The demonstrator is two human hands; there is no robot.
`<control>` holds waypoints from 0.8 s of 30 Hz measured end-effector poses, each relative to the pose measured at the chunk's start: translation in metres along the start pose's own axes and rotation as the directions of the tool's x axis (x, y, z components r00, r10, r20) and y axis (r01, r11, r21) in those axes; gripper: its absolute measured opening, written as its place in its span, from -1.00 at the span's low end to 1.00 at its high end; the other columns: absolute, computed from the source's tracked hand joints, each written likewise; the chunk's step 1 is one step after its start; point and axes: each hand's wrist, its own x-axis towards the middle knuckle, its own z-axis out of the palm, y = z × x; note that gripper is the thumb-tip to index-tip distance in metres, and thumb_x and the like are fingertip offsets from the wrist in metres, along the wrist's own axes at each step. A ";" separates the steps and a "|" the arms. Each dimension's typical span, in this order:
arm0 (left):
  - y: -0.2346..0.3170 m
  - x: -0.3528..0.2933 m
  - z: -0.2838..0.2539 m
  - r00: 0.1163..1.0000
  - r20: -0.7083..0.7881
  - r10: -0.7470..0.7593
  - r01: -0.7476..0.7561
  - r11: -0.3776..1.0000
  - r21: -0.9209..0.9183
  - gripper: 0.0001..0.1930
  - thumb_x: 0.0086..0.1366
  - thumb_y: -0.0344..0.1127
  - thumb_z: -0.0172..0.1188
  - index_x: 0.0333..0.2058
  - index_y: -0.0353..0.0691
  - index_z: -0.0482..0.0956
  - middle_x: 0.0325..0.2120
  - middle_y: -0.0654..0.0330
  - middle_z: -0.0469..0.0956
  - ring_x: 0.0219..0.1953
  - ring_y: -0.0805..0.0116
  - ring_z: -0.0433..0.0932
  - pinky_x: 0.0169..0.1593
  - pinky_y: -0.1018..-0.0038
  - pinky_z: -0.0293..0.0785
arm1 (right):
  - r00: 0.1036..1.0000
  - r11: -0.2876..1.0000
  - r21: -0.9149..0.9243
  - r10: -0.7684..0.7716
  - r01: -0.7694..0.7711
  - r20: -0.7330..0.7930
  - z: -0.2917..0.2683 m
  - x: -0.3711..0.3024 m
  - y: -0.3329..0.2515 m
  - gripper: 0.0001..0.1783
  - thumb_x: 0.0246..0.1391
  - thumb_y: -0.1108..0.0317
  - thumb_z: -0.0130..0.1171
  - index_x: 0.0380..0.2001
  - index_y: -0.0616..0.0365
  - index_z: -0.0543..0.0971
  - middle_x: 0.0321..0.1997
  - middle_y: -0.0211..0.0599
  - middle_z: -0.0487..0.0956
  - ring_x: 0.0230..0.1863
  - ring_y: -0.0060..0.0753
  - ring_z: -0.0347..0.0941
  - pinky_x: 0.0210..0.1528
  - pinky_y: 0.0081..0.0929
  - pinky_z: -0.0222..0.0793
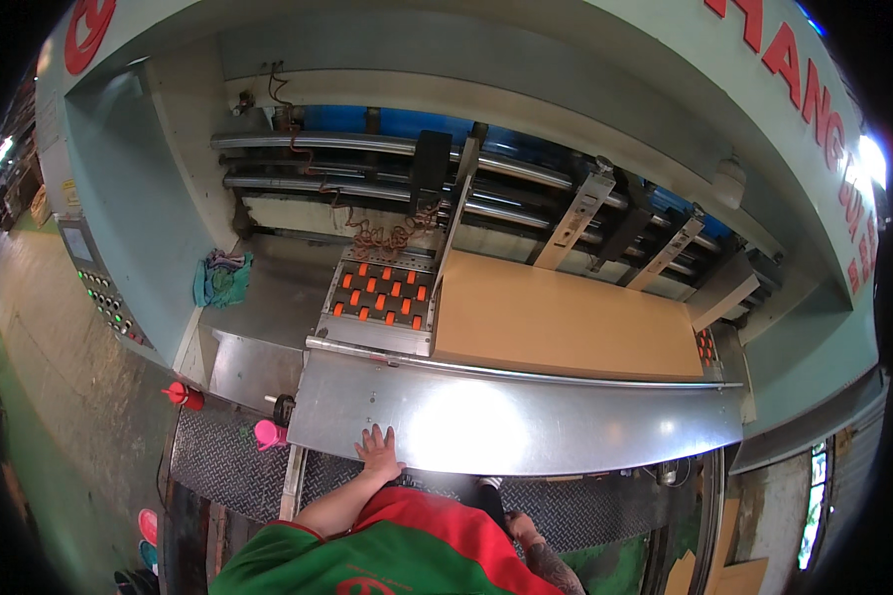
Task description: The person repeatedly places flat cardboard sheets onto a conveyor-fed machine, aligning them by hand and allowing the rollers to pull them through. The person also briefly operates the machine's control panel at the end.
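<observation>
The person's left hand (379, 456) rests, fingers spread, on the near edge of a shiny metal table (605, 424), left of its middle; the right hand (522, 528) is low beside the green-and-red shirt (417, 540), and I cannot tell whether it is closed. Just beyond the table, flat brown cardboard (566, 319) lies inside a large machine (119, 188), with orange rollers (396, 289) to its left and a crumpled teal cloth (222, 282) farther left.
</observation>
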 end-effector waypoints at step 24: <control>0.001 0.001 -0.001 1.000 0.013 -0.007 0.007 1.000 0.002 0.21 0.22 0.16 0.42 0.58 -0.08 -0.25 0.56 -0.21 -0.39 0.57 -0.42 -0.38 0.45 -0.49 -0.23 | 1.000 1.000 -0.024 0.007 -0.008 -0.027 0.002 -0.002 0.000 -0.51 0.29 -0.02 0.04 0.08 0.00 0.70 0.11 0.07 0.67 0.20 0.21 0.55 0.26 -0.02 0.46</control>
